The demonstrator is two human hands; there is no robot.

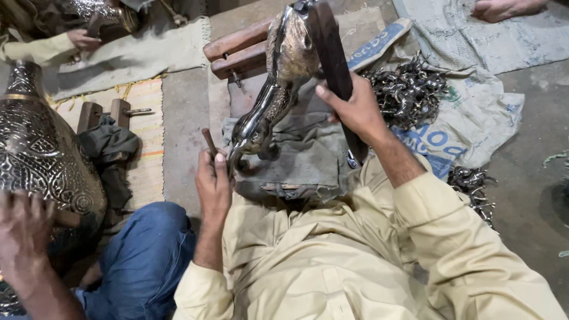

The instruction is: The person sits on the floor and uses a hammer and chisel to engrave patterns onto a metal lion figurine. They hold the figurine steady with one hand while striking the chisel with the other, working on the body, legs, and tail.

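My left hand (213, 181) grips a thin dark punch tool (208, 142), its tip close to the lower end of a shiny engraved metal animal figure (278, 77). The figure leans against a wooden block (240, 47) over a grey cloth pad (302, 154). My right hand (354, 106) is raised and wrapped around a long dark wooden mallet (332, 65) that crosses just right of the figure. Cream sleeves cover both my arms.
A heap of small shiny metal pieces (406, 89) lies on a printed sack (474, 118) to the right. At left another person's hand (24, 231) steadies a large engraved metal vase (41, 154). More hands (83, 40) work at the top left and top right (504, 9).
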